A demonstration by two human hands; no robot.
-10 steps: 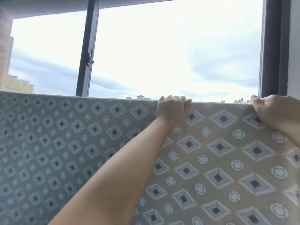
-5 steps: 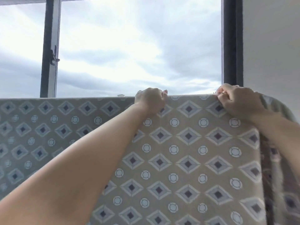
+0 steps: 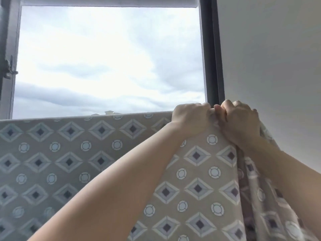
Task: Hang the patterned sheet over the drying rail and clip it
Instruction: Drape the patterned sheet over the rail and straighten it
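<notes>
At the far left edge, a window frame (image 3: 7, 40) carries a latch (image 3: 8, 68). Beside it the pane shows overcast sky (image 3: 107, 58), with a distant rooftop (image 3: 108, 112) just above the fabric line.

Your patterned sheet (image 3: 69, 153) hangs as a flat panel across the lower view. Its top edge runs straight and level from the left border to your hands; whatever carries it is hidden under the fabric.

Your left hand (image 3: 191, 119) sits on that top edge near its right end, fingers curled over it and clamped on the sheet. Your right hand (image 3: 239, 122) touches the left one, fingers curled and gripping bunched fabric at the sheet's end. Below the right hand the sheet falls in gathered vertical folds.

Behind both hands stands a dark upright frame post (image 3: 211, 49). A plain pale wall (image 3: 269, 66) fills the right.
</notes>
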